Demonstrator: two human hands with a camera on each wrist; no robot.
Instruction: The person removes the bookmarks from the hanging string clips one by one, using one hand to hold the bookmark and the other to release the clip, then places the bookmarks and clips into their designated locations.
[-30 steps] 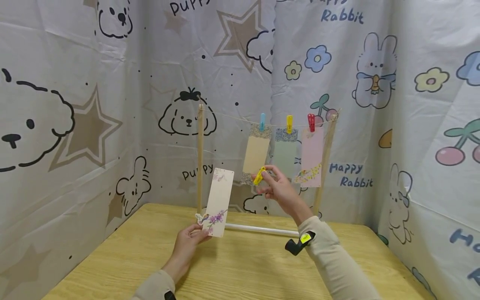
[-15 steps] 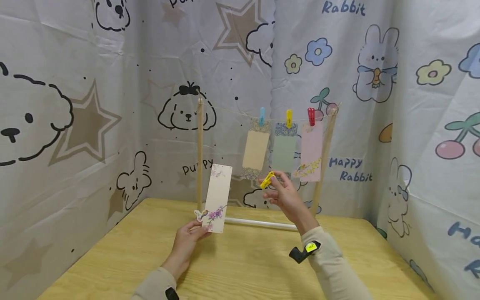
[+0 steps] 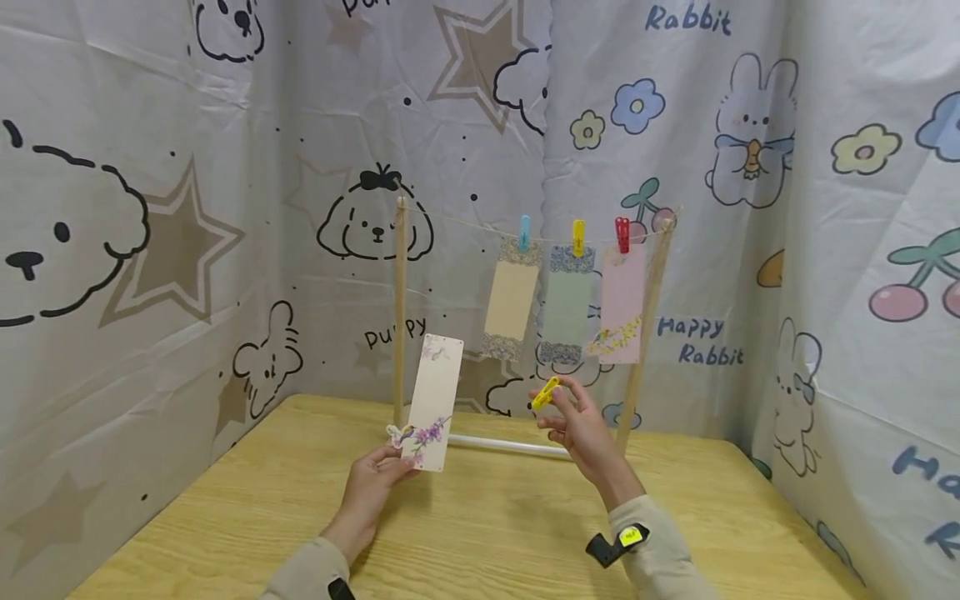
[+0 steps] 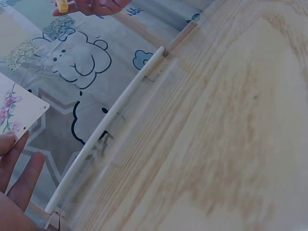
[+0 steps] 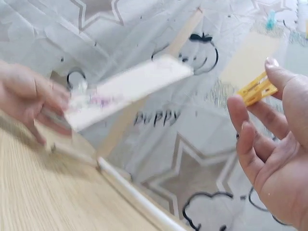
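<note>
Soft, even light lies over the table before me, leaving faint shadows. The left wrist view looks dull and bluish; the right wrist view is brighter, the card there blurred and pale.

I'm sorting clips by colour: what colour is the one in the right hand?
The clip is yellow, clearest in the right wrist view.

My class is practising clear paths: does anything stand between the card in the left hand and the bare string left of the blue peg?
Nothing visible does. In the head view, the way from the held card up to the string looks open, between the left post and the hanging beige card.
</note>
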